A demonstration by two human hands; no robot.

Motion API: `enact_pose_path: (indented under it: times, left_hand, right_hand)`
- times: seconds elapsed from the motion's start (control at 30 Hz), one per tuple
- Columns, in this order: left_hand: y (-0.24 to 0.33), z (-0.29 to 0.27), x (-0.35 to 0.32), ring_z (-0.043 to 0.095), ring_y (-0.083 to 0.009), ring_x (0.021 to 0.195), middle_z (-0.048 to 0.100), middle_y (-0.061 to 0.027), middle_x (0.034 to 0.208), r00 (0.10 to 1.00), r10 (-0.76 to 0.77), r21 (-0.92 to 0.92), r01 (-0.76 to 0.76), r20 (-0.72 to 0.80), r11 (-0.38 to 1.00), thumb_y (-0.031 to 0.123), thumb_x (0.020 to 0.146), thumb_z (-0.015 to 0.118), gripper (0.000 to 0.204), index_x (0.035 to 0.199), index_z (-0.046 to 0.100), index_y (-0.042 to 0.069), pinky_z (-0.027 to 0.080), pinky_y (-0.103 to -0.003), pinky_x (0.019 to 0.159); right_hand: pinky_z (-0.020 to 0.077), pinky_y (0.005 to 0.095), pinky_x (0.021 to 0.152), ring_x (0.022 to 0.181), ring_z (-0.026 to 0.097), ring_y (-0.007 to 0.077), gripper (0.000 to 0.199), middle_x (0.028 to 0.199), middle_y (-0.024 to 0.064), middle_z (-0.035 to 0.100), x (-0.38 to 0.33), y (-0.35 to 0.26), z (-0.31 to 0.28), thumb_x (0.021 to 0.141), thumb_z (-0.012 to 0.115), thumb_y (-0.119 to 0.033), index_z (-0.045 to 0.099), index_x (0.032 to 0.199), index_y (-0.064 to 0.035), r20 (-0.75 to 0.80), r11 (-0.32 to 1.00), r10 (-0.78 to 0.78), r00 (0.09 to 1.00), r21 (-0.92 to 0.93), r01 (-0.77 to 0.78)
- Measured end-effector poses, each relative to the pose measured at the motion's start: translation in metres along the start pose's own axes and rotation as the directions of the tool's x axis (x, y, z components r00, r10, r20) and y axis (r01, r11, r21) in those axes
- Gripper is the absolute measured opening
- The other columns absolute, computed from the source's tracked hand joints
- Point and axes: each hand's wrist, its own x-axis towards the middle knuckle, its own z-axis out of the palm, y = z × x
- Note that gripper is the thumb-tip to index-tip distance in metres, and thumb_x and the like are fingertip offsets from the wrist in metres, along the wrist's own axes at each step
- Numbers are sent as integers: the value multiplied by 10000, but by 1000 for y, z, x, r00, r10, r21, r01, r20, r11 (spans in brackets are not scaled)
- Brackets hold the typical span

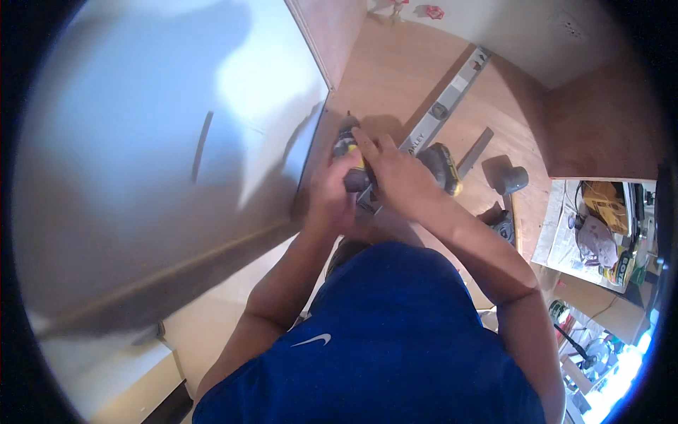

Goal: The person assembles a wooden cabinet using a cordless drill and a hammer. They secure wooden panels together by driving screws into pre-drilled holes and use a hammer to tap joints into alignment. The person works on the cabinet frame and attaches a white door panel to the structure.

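Observation:
My left hand (333, 187) is wrapped round the grip of a black and yellow cordless drill (345, 145), whose bit points away from me. My right hand (399, 169) is closed against the drill's right side, with its index finger stretched along the front by the chuck. The drill is close to the edge of a large white panel (162, 162). Beyond my right hand, a second black and yellow power tool (441, 168) lies on the wooden surface (395, 71), partly hidden by that hand. A silver spirit level (452, 92) runs diagonally beneath it.
A dark cup-shaped object (513, 181) and a flat grey strip (474, 152) lie to the right. Wooden side panels (600, 127) rise at the far right. Beyond them, a cluttered worktop holds a crumpled cloth (597, 240). Small red items (433, 12) lie at the far edge.

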Motion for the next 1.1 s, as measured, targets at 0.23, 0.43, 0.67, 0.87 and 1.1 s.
enact_pose_path:
  times: [0.23, 0.43, 0.67, 0.87, 1.1]
  left_hand:
    - [12, -32, 59, 689, -191, 900, 686, -79, 1044, 991, -76, -137, 60, -114, 989, 83, 884, 675, 357, 1230, 629, 14, 568, -342, 786]
    - [18, -35, 80, 724, -259, 979, 726, -99, 1073, 986, -107, -146, 88, -131, 985, 277, 939, 662, 326, 1174, 642, 51, 577, -454, 928]
    - [22, -17, 86, 718, -258, 1036, 734, -90, 1083, 968, -55, -205, 4, -244, 979, 298, 962, 631, 306, 1162, 662, 68, 552, -471, 985]
    - [19, -22, 101, 716, -264, 1059, 737, -91, 1115, 991, -21, -240, -12, -135, 971, 286, 967, 626, 303, 1176, 661, 69, 543, -485, 1002]
    - [18, -22, 106, 716, -274, 1063, 736, -94, 1126, 984, -27, -217, -13, -179, 976, 281, 968, 627, 302, 1184, 664, 73, 552, -492, 993]
  right_hand:
    - [559, 483, 924, 987, 716, 388, 555, 1067, 227, 705, 55, 29, 22, 908, 629, -136, 486, 1426, 1, -49, 964, -209, 977, -176, 198]
    - [607, 490, 811, 922, 742, 377, 317, 943, 197, 743, 77, 32, 25, 964, 566, -142, 601, 1260, -31, -25, 991, -89, 996, -104, 86]
    - [622, 498, 744, 869, 755, 391, 229, 928, 194, 748, 95, 39, 9, 961, 577, -151, 643, 1152, -44, -63, 993, -106, 992, -59, 103]
    - [627, 490, 755, 880, 758, 388, 244, 934, 193, 752, 112, 44, 2, 967, 574, -175, 655, 1161, -51, 24, 992, -87, 996, -88, 89]
    - [629, 490, 756, 891, 759, 393, 253, 937, 200, 755, 117, 52, 7, 989, 550, -195, 656, 1174, -58, 14, 996, -76, 997, -47, 76]
